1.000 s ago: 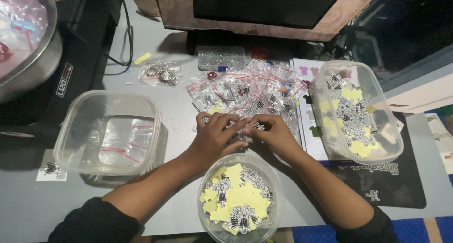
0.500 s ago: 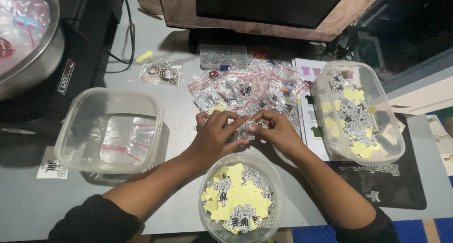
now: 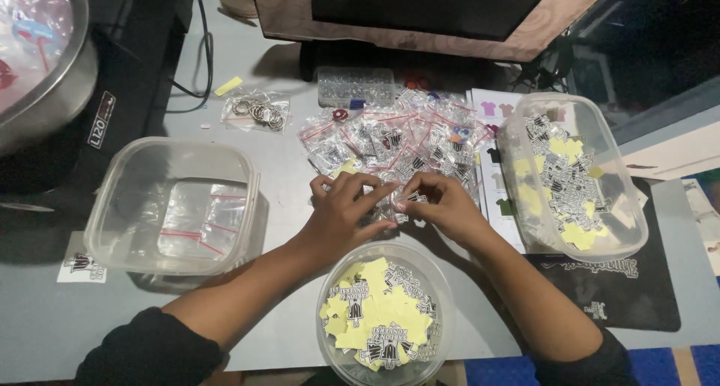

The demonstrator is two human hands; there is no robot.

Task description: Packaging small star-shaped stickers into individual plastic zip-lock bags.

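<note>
Head view: both hands, left hand (image 3: pixel 346 210) and right hand (image 3: pixel 442 202), pinch one small zip bag (image 3: pixel 396 197) together; best gripped near its seal, flat over the table (image 3: pixel 285 161).

Grey desk (image 3: pixel 285 161) carries: two clear rectangular plastic tubs (image 3: pixel 174 206), round clear tub (image 3: pixel 384 315), zip-bag pile (image 3: pixel 397 142), black mat (image 3: pixel 630 296).

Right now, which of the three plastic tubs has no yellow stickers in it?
The rectangular tub on the left. It holds only clear little bags, while the round tub and the right-hand tub hold yellow stickers.
</note>
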